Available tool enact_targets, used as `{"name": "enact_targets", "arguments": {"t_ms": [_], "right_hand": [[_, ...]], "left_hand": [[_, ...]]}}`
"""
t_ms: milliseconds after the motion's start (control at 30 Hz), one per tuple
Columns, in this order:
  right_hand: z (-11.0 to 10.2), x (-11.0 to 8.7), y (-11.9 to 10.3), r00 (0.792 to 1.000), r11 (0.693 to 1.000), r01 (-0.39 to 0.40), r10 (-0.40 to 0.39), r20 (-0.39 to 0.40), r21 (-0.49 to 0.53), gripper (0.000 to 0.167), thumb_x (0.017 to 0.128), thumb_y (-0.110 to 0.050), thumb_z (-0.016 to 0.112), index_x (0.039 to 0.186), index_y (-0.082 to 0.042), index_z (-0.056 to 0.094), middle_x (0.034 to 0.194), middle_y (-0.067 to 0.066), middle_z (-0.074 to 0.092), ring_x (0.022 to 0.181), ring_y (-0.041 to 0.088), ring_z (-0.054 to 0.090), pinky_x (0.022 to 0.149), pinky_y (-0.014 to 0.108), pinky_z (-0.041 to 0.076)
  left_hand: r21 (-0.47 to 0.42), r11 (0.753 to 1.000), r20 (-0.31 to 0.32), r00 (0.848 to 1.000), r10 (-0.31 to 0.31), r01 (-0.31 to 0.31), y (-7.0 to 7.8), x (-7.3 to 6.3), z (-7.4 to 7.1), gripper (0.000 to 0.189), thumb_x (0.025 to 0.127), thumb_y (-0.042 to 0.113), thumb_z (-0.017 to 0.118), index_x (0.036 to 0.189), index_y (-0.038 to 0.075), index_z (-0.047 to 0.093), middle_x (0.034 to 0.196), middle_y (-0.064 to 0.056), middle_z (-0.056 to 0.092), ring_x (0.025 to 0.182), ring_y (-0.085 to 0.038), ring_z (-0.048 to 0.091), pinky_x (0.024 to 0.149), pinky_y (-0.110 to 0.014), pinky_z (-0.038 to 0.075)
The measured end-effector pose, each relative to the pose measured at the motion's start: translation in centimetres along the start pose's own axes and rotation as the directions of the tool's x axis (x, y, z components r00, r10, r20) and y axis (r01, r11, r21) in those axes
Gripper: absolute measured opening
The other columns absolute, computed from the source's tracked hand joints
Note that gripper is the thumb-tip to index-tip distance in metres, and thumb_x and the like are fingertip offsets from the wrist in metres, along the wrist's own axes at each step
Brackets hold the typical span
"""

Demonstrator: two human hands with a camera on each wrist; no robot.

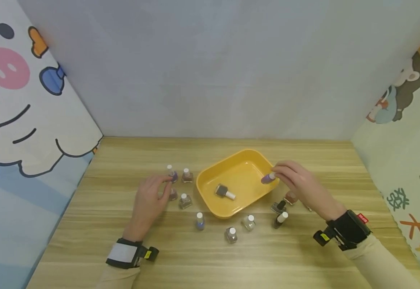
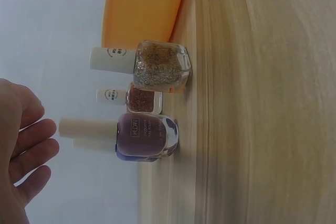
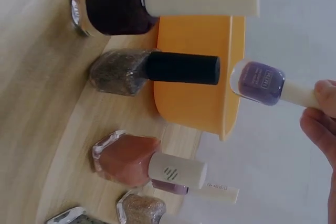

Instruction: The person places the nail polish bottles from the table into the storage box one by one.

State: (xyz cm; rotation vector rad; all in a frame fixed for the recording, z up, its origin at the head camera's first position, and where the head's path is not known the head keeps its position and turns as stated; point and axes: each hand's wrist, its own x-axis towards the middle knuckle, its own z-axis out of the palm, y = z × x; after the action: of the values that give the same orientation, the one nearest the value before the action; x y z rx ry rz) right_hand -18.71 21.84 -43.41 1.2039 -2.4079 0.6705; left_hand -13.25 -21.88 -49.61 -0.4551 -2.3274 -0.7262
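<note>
My right hand [image 1: 276,175] pinches a purple nail polish bottle [image 1: 267,179] by its white cap and holds it tilted over the right rim of a yellow tray [image 1: 210,180]. In the right wrist view the purple bottle [image 3: 260,82] hangs beside the tray wall [image 3: 199,87], my fingertips [image 3: 324,98] on its cap. One bottle [image 1: 225,192] lies on its side in the tray. My left hand [image 1: 163,188] hovers open left of the tray, just short of a mauve bottle [image 2: 144,136]. Behind that stand a gold glitter bottle [image 2: 160,65] and a brown one [image 2: 142,98].
Several more bottles stand on the wooden table [image 1: 123,241] around the tray: a blue one [image 1: 199,220], two pale ones [image 1: 231,235] in front, and a dark one [image 3: 118,3], a black-capped glitter one [image 3: 118,72] and a peach one [image 3: 126,158] by my right hand. Walls close three sides.
</note>
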Motion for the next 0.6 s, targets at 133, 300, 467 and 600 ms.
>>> {"name": "enact_targets", "arguments": {"t_ms": [133, 300, 467, 600], "right_hand": [[0.6, 1.2, 0.5, 0.994, 0.998, -0.047, 0.044, 0.101, 0.03, 0.031, 0.092, 0.01, 0.069, 0.119, -0.004, 0.068, 0.121, 0.007, 0.066, 0.112, 0.025, 0.064, 0.102, 0.034, 0.052], [1.3, 2.3, 1.0, 0.986, 0.996, -0.045, 0.031, 0.166, 0.08, 0.027, 0.094, 0.01, 0.066, 0.119, 0.001, 0.069, 0.12, 0.011, 0.067, 0.112, 0.03, 0.065, 0.1, 0.045, 0.055], [2.4, 2.8, 1.6, 0.973, 0.988, -0.074, 0.042, 0.229, 0.136, 0.025, 0.097, 0.007, 0.064, 0.119, 0.0, 0.069, 0.118, 0.009, 0.067, 0.112, 0.028, 0.065, 0.101, 0.043, 0.055], [2.8, 3.3, 1.7, 0.965, 0.989, -0.062, 0.024, 0.262, 0.138, 0.025, 0.097, 0.006, 0.064, 0.121, 0.0, 0.069, 0.119, 0.01, 0.068, 0.112, 0.027, 0.065, 0.101, 0.042, 0.055]], "left_hand": [[0.006, 1.0, 0.01, 1.0, 0.0, 0.0, 0.2, -0.1, 0.0, 0.018, 0.085, -0.001, 0.078, 0.103, -0.001, 0.072, 0.098, -0.018, 0.075, 0.087, -0.035, 0.071, 0.085, -0.054, 0.058], [0.007, 1.0, 0.008, 1.0, 0.0, 0.0, 0.3, -0.1, 0.0, 0.019, 0.085, -0.001, 0.078, 0.103, -0.001, 0.072, 0.098, -0.018, 0.075, 0.088, -0.036, 0.072, 0.086, -0.055, 0.058], [0.011, 1.0, 0.002, 1.0, 0.002, -0.002, 0.4, -0.2, 0.0, 0.022, 0.082, -0.004, 0.08, 0.103, -0.001, 0.072, 0.099, -0.019, 0.075, 0.089, -0.037, 0.071, 0.087, -0.056, 0.057], [0.012, 1.0, -0.001, 1.0, 0.006, -0.006, 0.3, -0.3, 0.0, 0.021, 0.083, -0.003, 0.078, 0.103, -0.001, 0.072, 0.099, -0.018, 0.075, 0.091, -0.036, 0.071, 0.087, -0.055, 0.057]]}}
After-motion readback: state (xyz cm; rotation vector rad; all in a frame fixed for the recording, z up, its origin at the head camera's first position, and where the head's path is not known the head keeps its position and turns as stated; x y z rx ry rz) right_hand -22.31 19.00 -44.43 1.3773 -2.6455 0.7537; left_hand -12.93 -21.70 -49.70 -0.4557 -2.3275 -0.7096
